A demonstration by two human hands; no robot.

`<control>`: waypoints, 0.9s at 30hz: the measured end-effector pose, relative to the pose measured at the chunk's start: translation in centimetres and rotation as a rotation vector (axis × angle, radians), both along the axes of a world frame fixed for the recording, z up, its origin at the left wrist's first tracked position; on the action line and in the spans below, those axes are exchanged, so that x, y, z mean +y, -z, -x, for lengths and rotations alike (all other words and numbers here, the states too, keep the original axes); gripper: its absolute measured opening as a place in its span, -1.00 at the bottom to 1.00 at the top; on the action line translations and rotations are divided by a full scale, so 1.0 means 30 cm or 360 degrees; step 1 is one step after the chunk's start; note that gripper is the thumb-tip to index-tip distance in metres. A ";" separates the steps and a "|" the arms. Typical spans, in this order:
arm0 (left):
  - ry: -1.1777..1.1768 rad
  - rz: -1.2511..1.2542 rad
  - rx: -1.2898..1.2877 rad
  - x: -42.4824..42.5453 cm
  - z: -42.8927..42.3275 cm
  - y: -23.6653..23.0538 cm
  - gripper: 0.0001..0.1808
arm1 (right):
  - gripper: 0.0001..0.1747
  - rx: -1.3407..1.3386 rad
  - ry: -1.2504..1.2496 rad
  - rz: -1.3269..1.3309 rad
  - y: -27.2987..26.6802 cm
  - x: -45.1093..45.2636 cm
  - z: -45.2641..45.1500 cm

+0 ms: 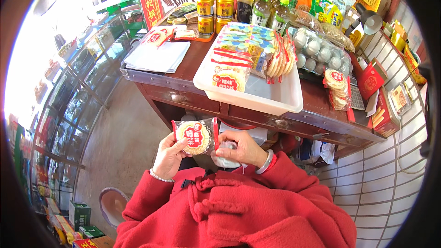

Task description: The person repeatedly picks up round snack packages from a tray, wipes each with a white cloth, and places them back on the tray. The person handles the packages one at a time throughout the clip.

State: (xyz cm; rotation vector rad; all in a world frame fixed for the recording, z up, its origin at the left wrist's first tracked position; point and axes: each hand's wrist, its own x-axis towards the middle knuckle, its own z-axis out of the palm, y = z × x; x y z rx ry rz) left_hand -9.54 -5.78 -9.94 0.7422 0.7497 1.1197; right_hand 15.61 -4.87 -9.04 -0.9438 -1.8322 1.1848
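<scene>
My left hand [172, 150] grips a packaged round cracker [196, 137] by its left side, with the thumb across the front. The clear wrapper has red ends and a red printed patch. At its right end my right hand [243, 148] is closed around a crumpled whitish cloth [225, 160]. The right fingertips meet the wrapper's red edge. Both hands are in front of my red coat, below the desk's front edge. On the desk a white plastic tray [246, 105] holds similar cracker packs [229, 75], several packs on edge [280, 57] and blue-patterned packets [241, 38].
The dark red wooden desk [193, 58] carries papers [156, 55], gold drink cans [205, 7], green-capped bottles [262, 8], a clear egg carton [322, 51] and a stack of wrapped crackers [337, 89]. A desk lamp [367, 19] stands at the right. A bin [113, 205] is on the floor at left.
</scene>
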 end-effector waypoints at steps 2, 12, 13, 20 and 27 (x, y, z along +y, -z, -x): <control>-0.0003 0.0009 -0.0108 0.002 -0.006 -0.010 -0.70 | -0.57 -0.0031 -0.0016 -0.0117 -0.002 -0.015 -0.003; 0.0281 0.0067 -0.0199 0.000 -0.139 -0.084 -0.68 | -0.82 -0.0146 0.0246 -0.0560 -0.176 -0.124 -0.102; 0.0322 0.0051 -0.0130 0.003 -0.159 -0.094 -0.66 | -0.86 -0.0208 0.0261 -0.0522 -0.188 -0.135 -0.129; 0.0714 -0.0326 0.0158 0.013 -0.243 -0.193 -0.61 | -0.88 -0.0191 0.0375 -0.0319 -0.404 -0.207 -0.303; 0.0683 -0.0691 0.0324 0.052 -0.271 -0.263 -0.76 | -0.88 -0.0297 0.0848 -0.0587 -0.619 -0.243 -0.464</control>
